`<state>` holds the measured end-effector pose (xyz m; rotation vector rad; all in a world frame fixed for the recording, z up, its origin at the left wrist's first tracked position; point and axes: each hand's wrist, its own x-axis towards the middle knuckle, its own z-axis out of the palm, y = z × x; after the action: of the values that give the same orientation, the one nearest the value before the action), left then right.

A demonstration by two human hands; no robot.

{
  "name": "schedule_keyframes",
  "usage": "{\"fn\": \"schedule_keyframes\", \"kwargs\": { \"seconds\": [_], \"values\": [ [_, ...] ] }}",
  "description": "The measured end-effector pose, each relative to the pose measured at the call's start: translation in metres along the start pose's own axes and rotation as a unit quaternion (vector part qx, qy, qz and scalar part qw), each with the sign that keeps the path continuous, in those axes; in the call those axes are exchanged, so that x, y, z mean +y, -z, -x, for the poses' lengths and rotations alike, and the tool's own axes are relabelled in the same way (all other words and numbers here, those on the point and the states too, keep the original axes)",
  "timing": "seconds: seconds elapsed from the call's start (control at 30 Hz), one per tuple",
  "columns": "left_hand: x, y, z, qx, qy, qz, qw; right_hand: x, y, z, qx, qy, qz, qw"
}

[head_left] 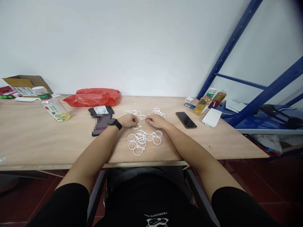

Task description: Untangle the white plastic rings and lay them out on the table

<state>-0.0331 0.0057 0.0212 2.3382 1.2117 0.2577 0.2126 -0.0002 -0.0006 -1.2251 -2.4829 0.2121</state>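
Note:
Several white rings (138,150) lie in a loose cluster on the wooden table (59,142), between my forearms. Two smaller groups of rings sit farther back, one beyond my left hand (129,120) and one (156,110) beyond my right hand (155,120). My left hand has its fingers curled together, with a single ring (136,126) just beneath them. The fingers of my right hand are pinched close to a ring (142,117) between the hands. Whatever either hand holds is too small to make out.
A red plastic bag (94,97), a dark package (101,110) and a bottle (55,108) are at the left. On the right lie a phone (186,120), a white case (211,117) and a bottle (204,104). Blue shelving (267,94) borders the table's right side.

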Motion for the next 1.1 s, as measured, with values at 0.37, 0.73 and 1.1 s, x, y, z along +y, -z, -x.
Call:
{"fn": "schedule_keyframes", "kwargs": {
  "seconds": [0.37,0.73,1.1],
  "values": [
    [0.003,-0.006,-0.002,0.068,-0.12,-0.049,0.989,0.005,-0.006,-0.002,0.076,-0.045,-0.101,0.991],
    [0.009,-0.009,-0.002,0.155,-0.096,-0.017,0.983,0.006,-0.002,-0.003,0.11,-0.022,-0.141,0.984],
    [0.007,-0.018,-0.009,0.168,-0.101,0.097,0.976,0.005,-0.003,-0.001,0.132,-0.034,-0.156,0.978]
  ]
}}
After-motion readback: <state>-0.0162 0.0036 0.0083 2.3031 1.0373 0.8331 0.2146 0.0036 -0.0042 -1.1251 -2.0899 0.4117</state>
